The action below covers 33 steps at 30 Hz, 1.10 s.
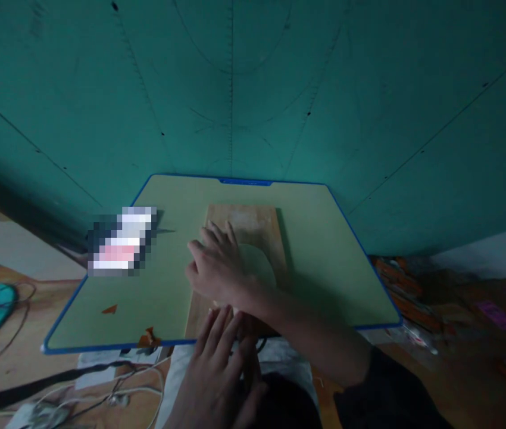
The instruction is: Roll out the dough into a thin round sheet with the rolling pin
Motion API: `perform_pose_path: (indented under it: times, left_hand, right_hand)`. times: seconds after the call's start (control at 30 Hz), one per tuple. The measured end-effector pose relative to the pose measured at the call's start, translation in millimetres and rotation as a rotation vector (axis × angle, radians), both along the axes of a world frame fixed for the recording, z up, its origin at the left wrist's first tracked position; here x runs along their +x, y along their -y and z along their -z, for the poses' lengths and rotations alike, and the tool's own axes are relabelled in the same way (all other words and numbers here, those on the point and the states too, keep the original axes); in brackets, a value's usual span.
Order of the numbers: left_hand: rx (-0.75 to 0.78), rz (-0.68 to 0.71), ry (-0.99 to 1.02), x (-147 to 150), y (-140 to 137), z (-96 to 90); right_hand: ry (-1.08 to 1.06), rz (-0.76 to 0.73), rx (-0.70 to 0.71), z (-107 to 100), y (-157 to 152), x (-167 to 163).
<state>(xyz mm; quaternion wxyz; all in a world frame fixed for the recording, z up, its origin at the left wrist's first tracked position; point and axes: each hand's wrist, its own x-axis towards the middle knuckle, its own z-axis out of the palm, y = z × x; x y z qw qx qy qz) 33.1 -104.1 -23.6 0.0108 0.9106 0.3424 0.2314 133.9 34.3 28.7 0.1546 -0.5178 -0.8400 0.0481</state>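
Note:
A pale, flat, round piece (259,265), smooth and thin-looking, lies on a wooden board (268,223); its material is hard to tell. My right hand (217,265) reaches across from the right over the round's left side, fingers spread and a little bent. Its palm faces down and hides part of the round and the board. Nearer to me, my left hand (221,357) extends its fingers over the board's front edge. Their tips come close beneath my right wrist. Neither hand shows anything held, and what lies under them is hidden.
The board rests on a pale green tabletop (324,256) with a blue rim. A blurred-out phone-shaped object (123,241) lies at left. Brown scraps (149,338) sit near the front edge. A green wall (253,89) stands behind; cables (119,390) trail on the floor.

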Motion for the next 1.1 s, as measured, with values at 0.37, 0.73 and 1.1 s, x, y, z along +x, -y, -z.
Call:
perform_pose_path:
  times: [0.37, 0.73, 1.1]
  left_hand:
    - [-0.129, 0.027, -0.048, 2, -5, -10.5]
    - [-0.301, 0.168, 0.117, 75, -28, -19.5]
    - [-0.144, 0.025, 0.115, 10, -9, -8.9]
  right_hand:
    - [0.092, -0.060, 0.031, 17, -10, -1]
    - [0.063, 0.093, -0.245, 21, -16, 84]
    - [0.020, 0.152, -0.117, 12, -5, 5]
